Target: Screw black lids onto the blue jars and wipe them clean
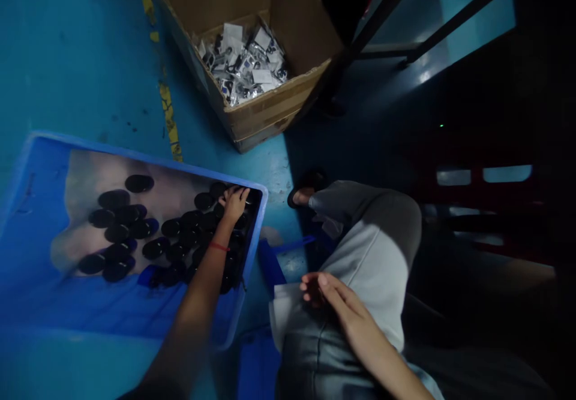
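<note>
My left hand [234,203] reaches into the right end of a blue plastic crate [261,208], over several dark, glossy oval pieces [139,183]. Its fingers are apart and touch or hover just above the pieces; no piece is seen lifted. A red band circles that wrist. Above my lap is my right hand [333,295], with loosely curled fingers, the thumb apart from them, and nothing visible in it. Under the pieces lies a pale sheet [85,175], which covers part of the crate floor.
An open cardboard box [265,115] beyond the crate holds several small clear bags with white labels [261,76]. White sheets [285,310] lie by my thigh. A blue stool-like object [258,364] is below. Dark metal legs [387,7] stand at the upper right.
</note>
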A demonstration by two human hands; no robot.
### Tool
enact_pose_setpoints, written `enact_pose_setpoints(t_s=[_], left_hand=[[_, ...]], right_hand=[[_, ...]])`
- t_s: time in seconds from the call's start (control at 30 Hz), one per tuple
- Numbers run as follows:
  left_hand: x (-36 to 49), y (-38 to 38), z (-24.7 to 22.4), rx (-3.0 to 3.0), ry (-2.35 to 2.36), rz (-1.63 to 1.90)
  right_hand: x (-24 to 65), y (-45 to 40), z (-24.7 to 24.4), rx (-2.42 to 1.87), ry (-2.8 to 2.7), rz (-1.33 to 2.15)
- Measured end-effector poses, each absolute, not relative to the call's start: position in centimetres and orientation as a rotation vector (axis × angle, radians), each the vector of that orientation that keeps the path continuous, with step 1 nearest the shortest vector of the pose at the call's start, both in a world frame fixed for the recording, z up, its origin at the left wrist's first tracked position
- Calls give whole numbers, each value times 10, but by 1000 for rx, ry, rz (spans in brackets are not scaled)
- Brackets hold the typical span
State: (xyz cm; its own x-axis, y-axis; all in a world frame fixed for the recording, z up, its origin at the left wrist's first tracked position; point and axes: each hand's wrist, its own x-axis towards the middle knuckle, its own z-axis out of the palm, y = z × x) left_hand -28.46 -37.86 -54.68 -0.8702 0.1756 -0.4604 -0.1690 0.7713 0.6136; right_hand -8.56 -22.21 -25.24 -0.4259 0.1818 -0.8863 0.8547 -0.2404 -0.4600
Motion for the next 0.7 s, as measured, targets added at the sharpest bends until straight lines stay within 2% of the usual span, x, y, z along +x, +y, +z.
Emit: enact_pose_setpoints(t_s=[0.3, 0.7], left_hand=[[-279, -384, -553, 102, 2502, 897], [-255, -372, -563, -17, 2511, 1258]], right_hand=[[-72, -210, -239, 1019, 1731, -1587], [-66, -204, -245, 1002, 1758, -1570]])
